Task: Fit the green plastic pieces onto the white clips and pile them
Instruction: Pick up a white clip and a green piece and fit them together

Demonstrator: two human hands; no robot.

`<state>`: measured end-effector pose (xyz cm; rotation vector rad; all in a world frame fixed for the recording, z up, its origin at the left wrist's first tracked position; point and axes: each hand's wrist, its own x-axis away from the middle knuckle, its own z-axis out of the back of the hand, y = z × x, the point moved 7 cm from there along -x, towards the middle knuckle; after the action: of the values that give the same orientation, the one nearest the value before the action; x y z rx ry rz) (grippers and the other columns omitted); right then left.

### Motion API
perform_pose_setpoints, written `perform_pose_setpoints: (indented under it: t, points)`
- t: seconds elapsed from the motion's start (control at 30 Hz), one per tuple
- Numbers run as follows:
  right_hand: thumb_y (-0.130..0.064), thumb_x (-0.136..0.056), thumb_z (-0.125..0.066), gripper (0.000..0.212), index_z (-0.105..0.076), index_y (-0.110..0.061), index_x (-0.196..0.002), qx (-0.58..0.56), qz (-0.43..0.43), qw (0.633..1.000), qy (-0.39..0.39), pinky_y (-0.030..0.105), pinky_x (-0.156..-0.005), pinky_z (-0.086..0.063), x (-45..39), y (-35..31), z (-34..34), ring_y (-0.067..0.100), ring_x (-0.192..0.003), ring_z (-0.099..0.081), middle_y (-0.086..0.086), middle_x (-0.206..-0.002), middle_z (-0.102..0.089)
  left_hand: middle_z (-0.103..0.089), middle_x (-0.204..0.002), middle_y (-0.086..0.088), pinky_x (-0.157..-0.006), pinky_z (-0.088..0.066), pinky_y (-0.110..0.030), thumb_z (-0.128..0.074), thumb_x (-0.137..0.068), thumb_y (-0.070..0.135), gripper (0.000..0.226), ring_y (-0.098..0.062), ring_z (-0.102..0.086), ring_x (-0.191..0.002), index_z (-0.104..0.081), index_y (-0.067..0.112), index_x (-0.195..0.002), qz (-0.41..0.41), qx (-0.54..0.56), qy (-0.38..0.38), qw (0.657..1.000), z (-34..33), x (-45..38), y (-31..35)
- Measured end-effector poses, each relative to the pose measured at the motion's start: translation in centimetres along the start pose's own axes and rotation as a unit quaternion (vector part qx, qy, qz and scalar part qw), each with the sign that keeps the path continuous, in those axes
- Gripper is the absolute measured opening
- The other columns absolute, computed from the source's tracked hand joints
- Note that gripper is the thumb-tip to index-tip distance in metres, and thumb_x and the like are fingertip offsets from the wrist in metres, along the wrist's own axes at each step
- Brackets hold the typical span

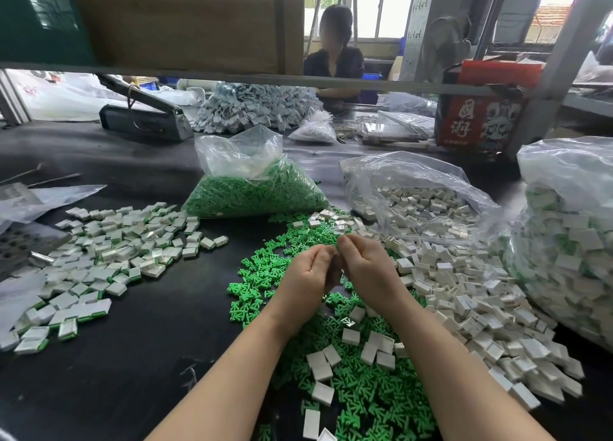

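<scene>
On the dark worktop [149,357], finished clips [109,258] lie heaped at left. Mid-table, the left hand [306,279] and right hand [366,268] meet with fingers curled, seemingly pinching a piece I can't make out, above loose green pieces [365,397]. White clips [464,291] spread to the right.

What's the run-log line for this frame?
stage: fitting | left hand: fingers curled, contents hidden | right hand: same | finished pile: left | loose green pieces: under hands
</scene>
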<state>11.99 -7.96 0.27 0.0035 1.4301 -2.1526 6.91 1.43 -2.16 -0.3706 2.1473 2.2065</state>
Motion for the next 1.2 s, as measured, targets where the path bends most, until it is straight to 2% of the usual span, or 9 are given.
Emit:
perform_pose_setpoints:
  t: [0.07, 0.17, 0.3, 0.43, 0.67, 0.8, 0.87, 1.03, 1.2]
  points:
    - [-0.026, -0.103, -0.042, 0.039, -0.051, -0.009, -0.069, 0.017, 0.005, 1.000, 0.009, 0.047, -0.064, -0.045, 0.2, -0.1, 0.0, 0.023, -0.060, -0.050, 0.011, -0.064, -0.059, -0.048, -0.070, 0.001, -0.058, -0.038, -0.023, -0.041, -0.106, 0.024, 0.034, -0.009, -0.042, -0.063, -0.060, 0.000, -0.091, -0.001, -0.024, 0.003, 1.000, 0.4, 0.0, 0.2]
    - [-0.022, -0.102, -0.043, 0.041, -0.045, -0.014, -0.063, -0.009, 0.007, 1.000, 0.000, 0.042, -0.058, -0.036, 0.2, -0.3, -0.1, 0.015, -0.055, -0.040, -0.004, -0.054, -0.046, -0.048, -0.071, -0.001, -0.051, -0.038, -0.014, -0.040, -0.106, 0.023, 0.036, -0.006, -0.043, -0.059, -0.059, -0.001, -0.087, 0.009, -0.060, -0.017, 0.998, 0.9, 0.0, 0.3]
    - [-0.017, -0.102, -0.043, 0.043, -0.043, -0.019, -0.059, -0.055, -0.007, 0.998, -0.029, 0.036, -0.059, -0.031, 0.1, -0.2, -0.8, 0.010, -0.051, -0.036, -0.012, -0.049, -0.041, -0.045, -0.060, 0.012, -0.051, -0.036, -0.010, -0.037, -0.106, 0.021, 0.046, -0.001, -0.040, -0.053, -0.058, 0.024, -0.066, 0.040, -0.019, -0.067, 0.997, 0.6, 0.5, 0.4]
    - [-0.016, -0.103, -0.042, 0.042, -0.043, -0.019, -0.061, -0.078, -0.014, 0.996, -0.032, 0.038, -0.058, -0.030, 0.1, 0.0, -0.8, 0.009, -0.050, -0.035, -0.011, -0.049, -0.041, -0.039, -0.059, 0.013, -0.049, -0.032, -0.014, -0.036, -0.106, 0.019, 0.031, -0.004, -0.033, -0.053, -0.048, 0.013, -0.078, 0.026, -0.034, -0.058, 0.997, 0.6, 0.5, 0.7]
    - [-0.027, -0.103, -0.037, 0.029, -0.053, -0.013, -0.083, 0.120, 0.046, 0.992, -0.008, 0.046, -0.067, -0.046, 0.5, -0.8, -0.6, 0.021, -0.068, -0.055, 0.000, -0.071, -0.058, -0.040, -0.057, 0.015, -0.051, -0.032, -0.014, -0.036, -0.107, 0.016, 0.030, -0.002, -0.034, -0.052, -0.053, 0.003, -0.086, -0.002, -0.074, -0.014, 0.997, 0.2, 0.5, 1.0]
    - [-0.040, -0.093, -0.027, 0.030, -0.041, -0.023, -0.073, 0.180, 0.071, 0.981, -0.027, 0.043, -0.060, -0.043, 1.0, -1.4, -0.5, 0.020, -0.062, -0.052, 0.000, -0.065, -0.054, -0.052, -0.075, -0.009, -0.062, -0.043, -0.039, -0.035, -0.107, 0.018, 0.036, -0.019, -0.046, -0.070, -0.055, -0.011, -0.097, 0.002, -0.097, -0.004, 0.995, 0.2, 0.5, 1.0]
    - [-0.039, -0.095, -0.027, 0.030, -0.043, -0.021, -0.078, 0.209, 0.074, 0.974, -0.044, 0.042, -0.061, -0.046, 1.0, -1.3, -0.8, 0.021, -0.065, -0.055, 0.003, -0.068, -0.057, -0.057, -0.082, -0.013, -0.067, -0.050, -0.051, -0.035, -0.107, 0.019, 0.034, -0.022, -0.054, -0.075, -0.059, -0.004, -0.097, 0.005, -0.114, 0.011, 0.993, 0.3, 0.5, 0.8]
    - [-0.031, -0.101, -0.026, 0.030, -0.045, -0.015, -0.084, 0.285, 0.067, 0.955, -0.036, 0.038, -0.062, -0.039, 1.0, -0.7, -1.8, 0.026, -0.070, -0.054, 0.005, -0.070, -0.053, -0.059, -0.074, 0.001, -0.059, -0.051, -0.033, -0.035, -0.107, 0.019, 0.032, -0.007, -0.055, -0.063, -0.058, 0.014, -0.085, 0.000, -0.155, 0.055, 0.986, 0.6, 0.4, 0.1]
    - [-0.026, -0.102, -0.027, 0.032, -0.043, -0.017, -0.075, 0.288, 0.052, 0.956, -0.033, 0.036, -0.062, -0.032, 1.0, -0.4, -1.8, 0.024, -0.069, -0.050, 0.003, -0.068, -0.049, -0.065, -0.087, -0.005, -0.072, -0.049, -0.022, -0.035, -0.107, 0.019, 0.031, -0.011, -0.061, -0.079, -0.060, 0.011, -0.090, -0.005, -0.175, 0.049, 0.983, 0.4, 0.2, -0.3]
